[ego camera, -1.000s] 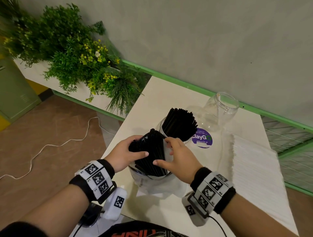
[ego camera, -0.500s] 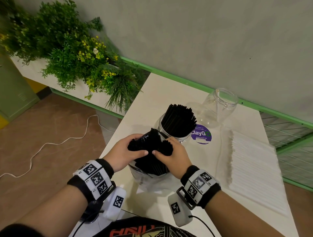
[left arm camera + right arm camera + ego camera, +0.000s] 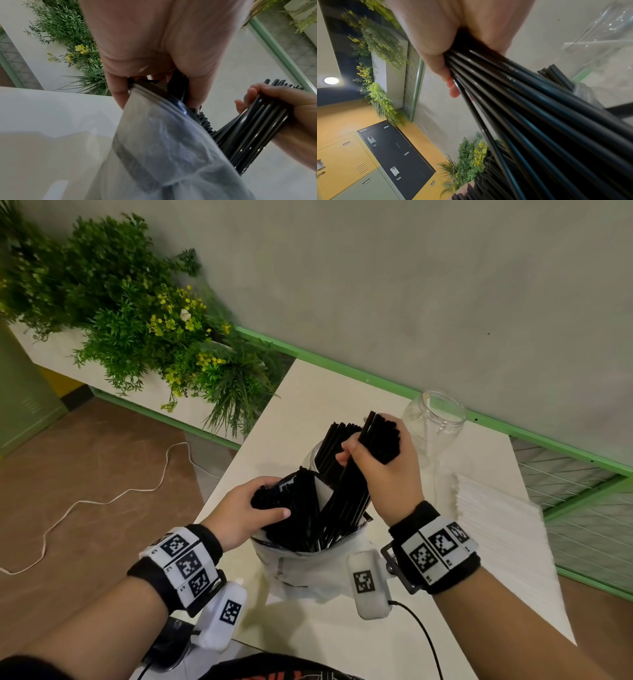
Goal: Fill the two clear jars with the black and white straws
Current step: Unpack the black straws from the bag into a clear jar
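My right hand (image 3: 380,470) grips a bundle of black straws (image 3: 352,491) and holds it half lifted out of a clear plastic bag (image 3: 308,566) at the table's near edge. My left hand (image 3: 246,508) grips the bag's left rim together with the black straws (image 3: 291,501) still inside. Behind the bag stands a clear jar (image 3: 313,455) packed with black straws (image 3: 334,440). A second clear jar (image 3: 435,422), with nothing in it, stands at the back right. White straws (image 3: 503,529) lie in a flat stack on the right. The right wrist view shows the gripped bundle (image 3: 522,101) close up.
The white table (image 3: 308,395) meets the grey wall at the back along a green ledge (image 3: 534,436). A planter with green plants (image 3: 137,320) stands to the left, beyond the table's edge. A white cable (image 3: 102,501) trails on the brown floor.
My right hand has closed round a bundle of black straws and pulled it up and away toward the filled jar. My left hand stayed on the bag.
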The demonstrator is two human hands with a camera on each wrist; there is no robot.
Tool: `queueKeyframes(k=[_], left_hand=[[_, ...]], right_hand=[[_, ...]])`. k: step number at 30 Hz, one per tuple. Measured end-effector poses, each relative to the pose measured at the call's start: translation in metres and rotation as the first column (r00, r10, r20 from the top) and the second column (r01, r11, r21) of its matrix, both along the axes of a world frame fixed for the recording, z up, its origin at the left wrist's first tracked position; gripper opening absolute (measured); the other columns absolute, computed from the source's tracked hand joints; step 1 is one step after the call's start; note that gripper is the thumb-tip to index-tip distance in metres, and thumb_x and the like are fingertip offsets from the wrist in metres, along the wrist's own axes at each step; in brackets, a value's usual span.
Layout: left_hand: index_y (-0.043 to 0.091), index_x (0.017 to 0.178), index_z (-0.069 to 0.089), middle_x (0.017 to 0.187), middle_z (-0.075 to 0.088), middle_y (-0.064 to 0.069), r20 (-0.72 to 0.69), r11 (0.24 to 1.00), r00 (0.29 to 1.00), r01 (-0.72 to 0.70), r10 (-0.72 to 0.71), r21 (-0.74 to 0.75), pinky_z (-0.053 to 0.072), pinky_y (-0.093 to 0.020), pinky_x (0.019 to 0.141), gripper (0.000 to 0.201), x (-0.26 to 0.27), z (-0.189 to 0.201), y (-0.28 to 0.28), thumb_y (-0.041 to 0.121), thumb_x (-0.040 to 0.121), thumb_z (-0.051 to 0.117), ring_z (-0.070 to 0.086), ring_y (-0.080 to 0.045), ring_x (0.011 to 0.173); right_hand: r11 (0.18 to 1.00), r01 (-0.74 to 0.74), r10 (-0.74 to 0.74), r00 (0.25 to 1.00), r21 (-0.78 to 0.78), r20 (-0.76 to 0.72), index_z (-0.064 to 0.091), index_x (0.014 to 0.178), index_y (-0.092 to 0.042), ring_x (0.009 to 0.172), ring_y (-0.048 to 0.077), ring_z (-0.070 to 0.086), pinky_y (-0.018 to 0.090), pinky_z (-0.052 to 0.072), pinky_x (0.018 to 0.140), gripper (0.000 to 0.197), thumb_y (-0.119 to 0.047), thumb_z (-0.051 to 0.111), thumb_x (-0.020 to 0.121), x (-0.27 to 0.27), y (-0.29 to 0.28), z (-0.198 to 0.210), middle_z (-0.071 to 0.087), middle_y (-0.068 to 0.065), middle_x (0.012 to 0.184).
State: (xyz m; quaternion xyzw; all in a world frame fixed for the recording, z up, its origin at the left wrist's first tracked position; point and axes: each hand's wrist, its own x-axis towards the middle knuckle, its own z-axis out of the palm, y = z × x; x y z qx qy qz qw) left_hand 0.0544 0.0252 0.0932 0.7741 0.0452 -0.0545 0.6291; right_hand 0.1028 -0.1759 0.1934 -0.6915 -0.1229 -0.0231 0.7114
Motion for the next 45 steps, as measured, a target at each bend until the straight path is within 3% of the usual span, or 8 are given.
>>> queueKeyframes(k=[6,12,20,24,30,35,39,45], left_hand=[[0.033,0.103,0.06,0.103,0.066,0.01,-0.012,1.0,1.0,0.0,0.0,0.024,0.042,-0.003,0.07,0.038,0.003,0.004,-0.001,0.011,0.077,0.077,0.06,0.012,0.084],[0.037,0.095,0.056,0.097,0.061,0.016,-0.008,0.999,1.0,-0.004,0.004,0.048,0.04,0.001,0.068,0.04,0.004,0.01,-0.001,0.008,0.077,0.076,0.056,0.022,0.077],[0.039,0.094,0.055,0.099,0.061,0.016,-0.04,0.998,0.999,-0.012,0.014,0.059,0.041,-0.001,0.067,0.04,0.008,0.01,0.002,0.01,0.077,0.077,0.056,0.008,0.088],[0.038,0.095,0.056,0.099,0.063,0.015,-0.052,0.998,0.998,-0.019,0.022,0.056,0.044,-0.012,0.074,0.039,0.008,0.009,0.004,0.011,0.077,0.077,0.058,0.005,0.09],[0.034,0.099,0.057,0.101,0.063,0.012,-0.063,0.998,0.998,-0.024,0.028,0.064,0.043,-0.006,0.07,0.038,0.01,0.008,0.003,0.011,0.077,0.077,0.059,0.001,0.091],[0.03,0.103,0.061,0.102,0.066,0.007,-0.076,0.999,0.997,-0.031,0.034,0.043,0.045,-0.008,0.071,0.037,0.009,0.004,0.005,0.011,0.076,0.078,0.061,-0.001,0.092],[0.027,0.108,0.062,0.104,0.067,0.005,-0.084,0.998,0.996,-0.031,0.035,0.055,0.046,-0.013,0.074,0.038,0.007,0.001,0.007,0.013,0.076,0.078,0.063,-0.006,0.095],[0.025,0.111,0.06,0.102,0.065,0.009,-0.078,0.995,0.996,-0.034,0.041,0.088,0.047,-0.008,0.074,0.041,0.005,0.002,0.007,0.013,0.076,0.078,0.06,0.001,0.092]], right_hand=[[0.995,0.079,-0.083,0.993,0.056,0.086,0.037,0.133,-0.023,0.073,0.031,0.065,0.045,0.058,0.075,0.064,0.018,0.052,0.086,0.013,0.002,0.019,0.055,0.015,0.093],[0.992,0.095,-0.102,0.991,0.088,0.084,0.049,0.117,-0.021,0.078,0.027,0.068,0.058,0.056,0.074,0.048,0.016,0.053,0.086,0.029,-0.004,0.033,0.054,0.01,0.093],[0.96,0.184,-0.198,0.979,0.211,0.049,0.048,0.115,-0.017,0.075,0.026,0.065,0.046,0.058,0.068,0.041,0.013,0.053,0.088,0.036,-0.006,0.035,0.053,0.012,0.093],[0.89,0.265,-0.287,0.958,0.371,0.006,0.047,0.115,-0.017,0.073,0.024,0.064,0.045,0.057,0.071,0.042,0.014,0.052,0.088,0.05,-0.017,0.051,0.055,0.009,0.091],[0.798,0.385,-0.417,0.908,0.463,-0.036,0.046,0.113,-0.02,0.073,0.024,0.064,0.042,0.056,0.068,0.042,0.013,0.051,0.088,0.069,-0.031,0.052,0.055,0.008,0.09],[0.74,0.477,-0.509,0.858,0.473,-0.069,0.046,0.113,-0.023,0.075,0.025,0.063,0.042,0.054,0.07,0.043,0.012,0.051,0.087,0.078,-0.039,0.035,0.055,0.007,0.09],[0.803,0.467,-0.512,0.858,0.369,0.029,0.046,0.114,-0.021,0.075,0.024,0.063,0.044,0.057,0.073,0.043,0.012,0.05,0.087,0.067,-0.027,0.026,0.054,0.009,0.094],[0.915,0.355,-0.397,0.878,0.191,0.269,0.046,0.112,-0.029,0.079,0.022,0.063,0.048,0.055,0.081,0.048,0.014,0.049,0.088,0.044,0.002,0.016,0.052,0.004,0.095]])
